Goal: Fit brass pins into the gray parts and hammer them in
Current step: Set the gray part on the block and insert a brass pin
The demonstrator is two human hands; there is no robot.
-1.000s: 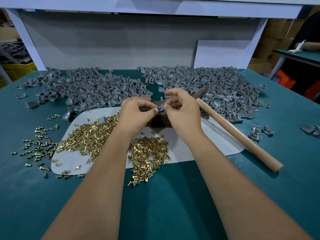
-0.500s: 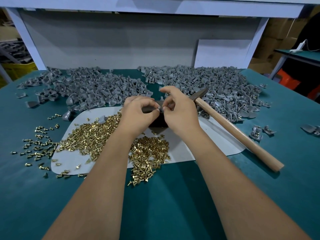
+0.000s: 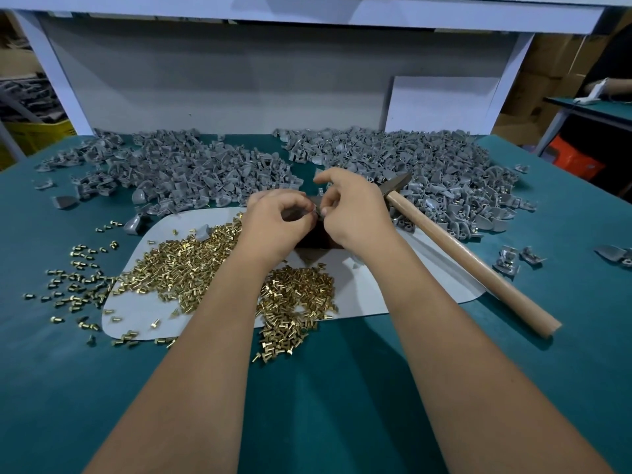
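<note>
Left hand (image 3: 277, 218) and right hand (image 3: 352, 206) pinch gray part (image 3: 316, 201) over dark block (image 3: 316, 236), fitting pin. Hammer (image 3: 458, 249) idle on worktop (image 3: 342, 388). Big heaps of gray parts (image 3: 191, 169) and brass pins (image 3: 191, 265) remain; much apparently left.

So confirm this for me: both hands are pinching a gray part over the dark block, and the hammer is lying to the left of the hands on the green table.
One thing is wrong: the hammer lies to the right of the hands, not the left. The head view shows its wooden handle angled across the green table beside the right hand. The rest holds: the left hand and right hand pinch a gray part over the dark block.
</note>
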